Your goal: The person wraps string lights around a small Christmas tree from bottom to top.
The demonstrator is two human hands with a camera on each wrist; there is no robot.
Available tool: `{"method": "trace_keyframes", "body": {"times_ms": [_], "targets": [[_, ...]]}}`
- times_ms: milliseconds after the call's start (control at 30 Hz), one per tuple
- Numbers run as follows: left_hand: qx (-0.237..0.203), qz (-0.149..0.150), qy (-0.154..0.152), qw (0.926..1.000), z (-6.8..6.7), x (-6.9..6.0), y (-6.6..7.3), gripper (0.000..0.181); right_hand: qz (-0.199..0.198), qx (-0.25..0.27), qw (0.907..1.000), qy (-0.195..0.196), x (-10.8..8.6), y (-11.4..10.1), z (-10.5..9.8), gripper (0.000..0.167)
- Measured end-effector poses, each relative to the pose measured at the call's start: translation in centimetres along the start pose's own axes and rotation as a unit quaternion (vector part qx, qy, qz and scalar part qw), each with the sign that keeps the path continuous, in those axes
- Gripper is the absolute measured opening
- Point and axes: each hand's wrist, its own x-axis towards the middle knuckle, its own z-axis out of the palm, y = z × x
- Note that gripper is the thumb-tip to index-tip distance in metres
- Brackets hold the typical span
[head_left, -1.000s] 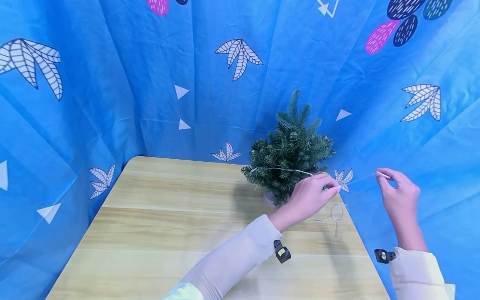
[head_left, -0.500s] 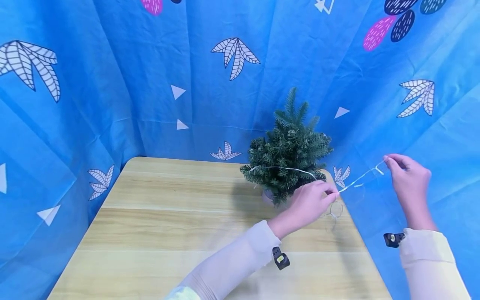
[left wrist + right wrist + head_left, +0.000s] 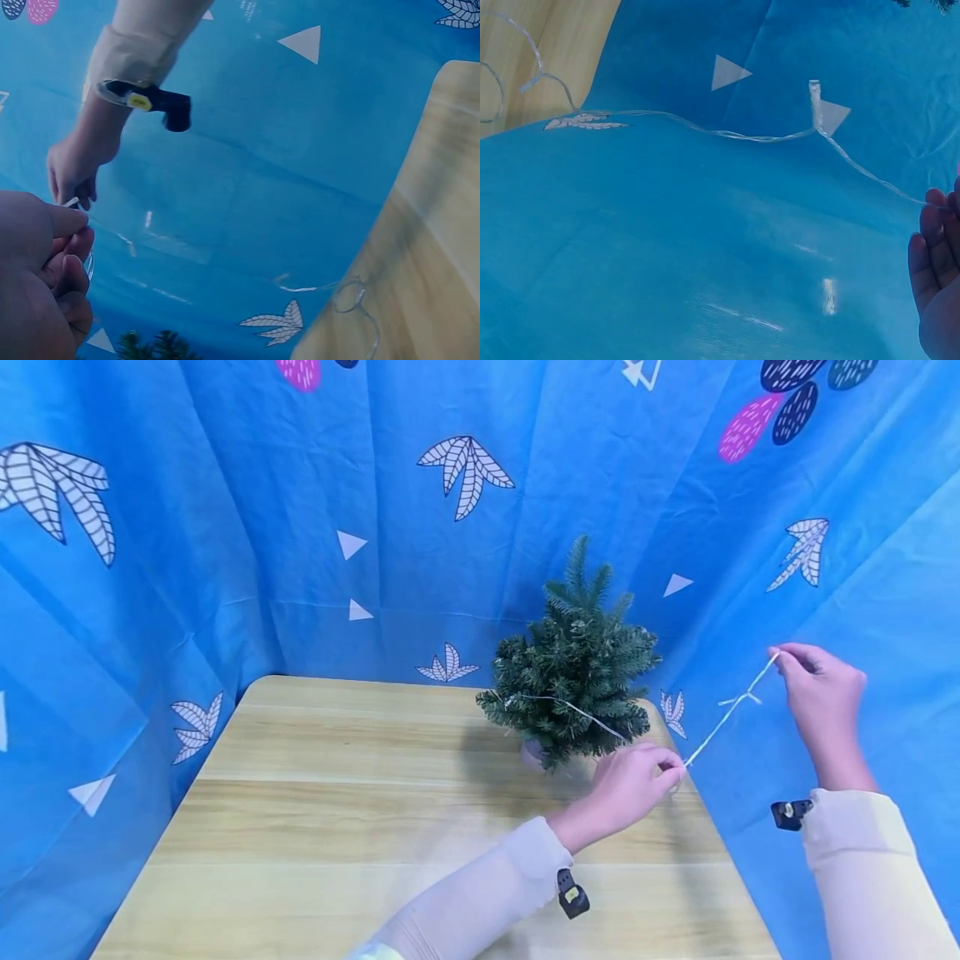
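A thin clear wire with small tube-like bulbs, a string light [image 3: 738, 702], stretches between the two hands in the head view. The left hand [image 3: 633, 783] pinches it in front of a small green artificial tree [image 3: 577, 652]. Higher up and to the right, the right hand [image 3: 825, 697] pinches the strand between thumb and fingertips. From the left hand, more wire runs leftward across the front of the lower branches. The left wrist view has the left hand [image 3: 37, 277] close up, with the right hand [image 3: 79, 165] beyond it. The right wrist view shows the right hand [image 3: 941, 277] at its edge, touching the wire.
The tree stands at the back right of a wooden table [image 3: 337, 802]. Loose loops of wire [image 3: 351, 296] hang by the table's right edge. A blue patterned curtain [image 3: 315, 510] surrounds the table. Each wrist wears a black strap with a small camera.
The right hand has moved up and to the right, drawing a longer stretch of string light between the hands. The left hand has moved slightly down. The tree appears still.
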Motion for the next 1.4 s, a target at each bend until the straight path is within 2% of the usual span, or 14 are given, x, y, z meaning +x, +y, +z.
{"method": "trace_keyframes", "body": {"times_ms": [167, 333, 500, 633, 800, 933, 1033, 1200, 1400], "targets": [[-0.006, -0.004, 0.006, 1.0, 0.9, -0.3, -0.4, 0.014, -0.008, -0.006, 0.9999, 0.0, 1.0, -0.5, -0.2, 0.043], [-0.032, -0.017, 0.011, 0.9993, 1.7, -0.7, -0.9, 0.014, -0.021, -0.006, 0.9997, 0.01, 1.7, -1.4, -0.4, 0.042], [-0.056, -0.03, 0.027, 0.9976, 2.1, -1.1, -1.4, 0.016, -0.01, 0.017, 0.9997, -0.012, 2.2, -2.5, -0.5, 0.041], [-0.058, -0.037, 0.038, 0.9969, 2.4, -1.4, -1.7, 0.015, 0.001, 0.028, 0.9995, -0.012, 2.7, -3.1, -0.5, 0.038], [-0.052, -0.053, 0.042, 0.9963, 2.9, -1.7, -2.0, 0.014, 0.028, 0.062, 0.9976, -0.012, 3.6, -3.7, -0.6, 0.033], [-0.065, -0.066, 0.042, 0.9948, 3.2, -1.9, -2.4, 0.015, 0.038, 0.087, 0.9955, -0.01, 4.3, -4.2, -0.8, 0.032], [-0.078, -0.072, 0.047, 0.9932, 3.5, -1.8, -2.7, 0.015, 0.045, 0.125, 0.9911, -0.01, 4.9, -4.7, -1.0, 0.029], [-0.117, -0.084, 0.053, 0.9881, 3.9, -1.7, -3.4, 0.014, 0.053, 0.199, 0.9786, 0.008, 5.8, -5.4, -1.4, 0.02], [-0.172, -0.112, 0.058, 0.977, 4.1, -1.6, -4.0, 0.013, 0.053, 0.197, 0.979, 0.009, 6.5, -5.8, -2.0, 0.021]]}}
